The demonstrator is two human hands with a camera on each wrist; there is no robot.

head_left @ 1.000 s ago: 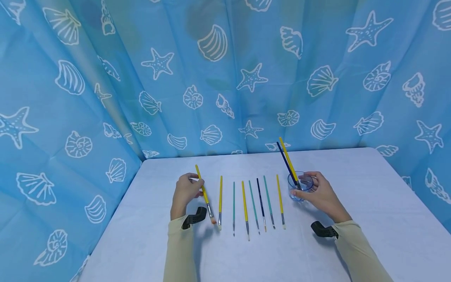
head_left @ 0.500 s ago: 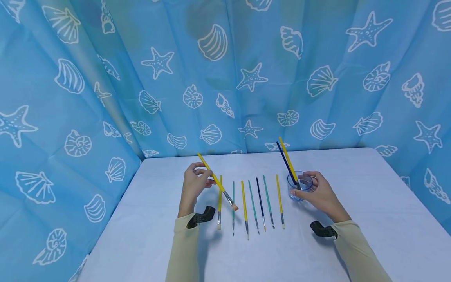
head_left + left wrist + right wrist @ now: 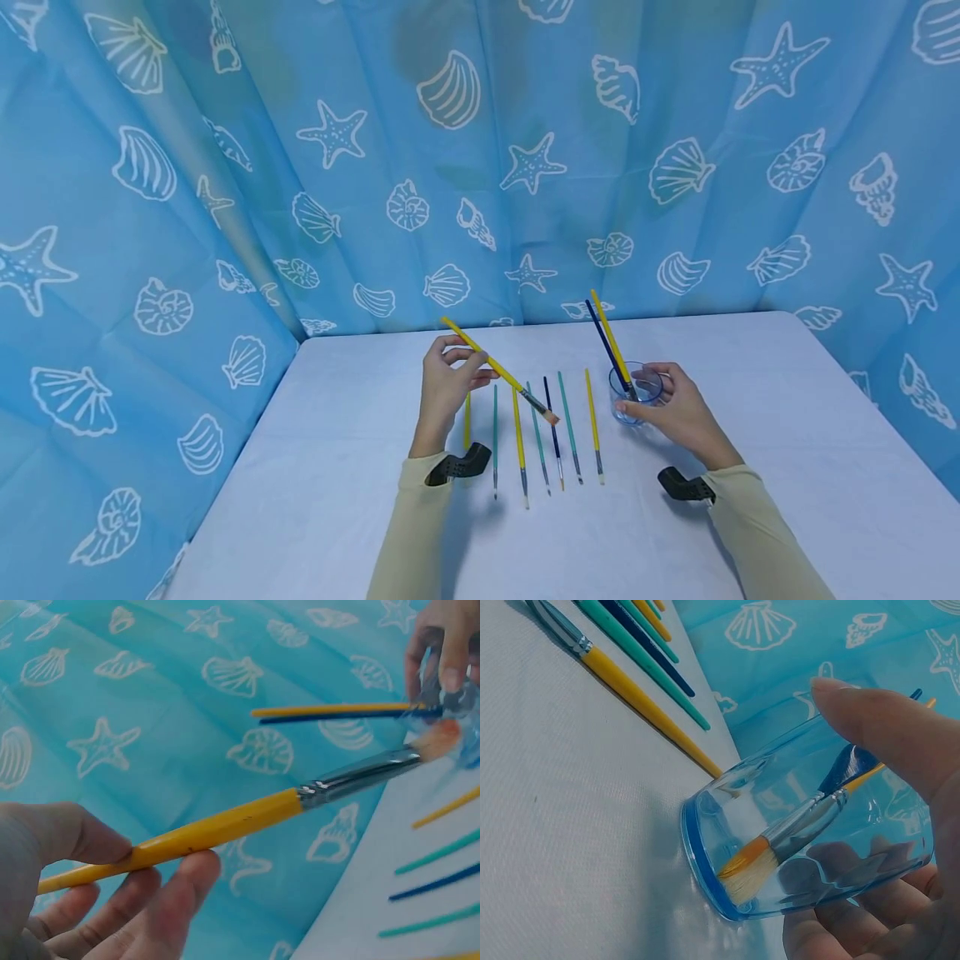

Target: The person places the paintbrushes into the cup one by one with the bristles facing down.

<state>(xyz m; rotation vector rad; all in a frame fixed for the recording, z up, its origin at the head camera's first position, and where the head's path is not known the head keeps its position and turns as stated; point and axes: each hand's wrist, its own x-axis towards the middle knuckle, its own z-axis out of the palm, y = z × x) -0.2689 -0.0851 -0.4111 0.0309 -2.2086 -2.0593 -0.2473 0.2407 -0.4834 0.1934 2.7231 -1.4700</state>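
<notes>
Closest in you've got two beige sleeves (image 3: 412, 533) running up to the hands. Between them a row of paintbrushes (image 3: 520, 442) lies on the counter (image 3: 300, 517), bristles toward the person. The left hand (image 3: 446, 385) is up over the left part of that row, thumb and fingers pinching a yellow paintbrush (image 3: 506, 376) by the handle, bristle end slanting down to the right. The right hand (image 3: 686, 417) is wrapped round a clear blue cup (image 3: 780, 802), thumb on one side, fingers on the other. A dark blue brush (image 3: 597, 323) and a second yellow brush (image 3: 606, 329) lean in it, bristles down.

If that pinched brush is headed for the cup, I'd tip it steeper first, clear the rim from above, and come in beside the two leaning handles, not through them. Firm hold on the cup, no squeezing; those long handles probably make it tippy.

The counter's white, faintly creased, kinda cloth-looking. Past its far edge hangs a blue curtain (image 3: 480, 200) with white shells and starfish, round both sides too. Can't see any room beyond it.
</notes>
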